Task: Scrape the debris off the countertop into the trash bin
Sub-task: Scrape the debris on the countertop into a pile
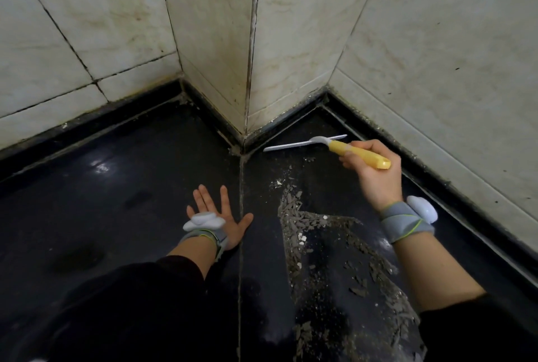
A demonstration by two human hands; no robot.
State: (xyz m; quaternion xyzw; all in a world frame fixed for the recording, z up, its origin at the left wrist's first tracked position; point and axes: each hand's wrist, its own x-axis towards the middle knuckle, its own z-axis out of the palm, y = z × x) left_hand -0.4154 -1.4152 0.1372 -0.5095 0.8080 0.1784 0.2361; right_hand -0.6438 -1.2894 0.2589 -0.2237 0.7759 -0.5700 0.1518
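My right hand (367,170) grips the yellow handle of a scraper (358,153). Its long white blade (302,143) lies across the black countertop (116,187) close to the tiled corner. Grey and white debris (302,224) is strewn in a band from just below the blade toward the near edge. My left hand (224,216) rests flat on the counter, fingers spread, left of the seam and apart from the debris. No trash bin is in view.
Pale tiled walls (291,41) jut out as a corner at the back of the counter. A dark raised lip (203,105) runs along their base. A seam (241,245) splits the counter from the corner down toward me.
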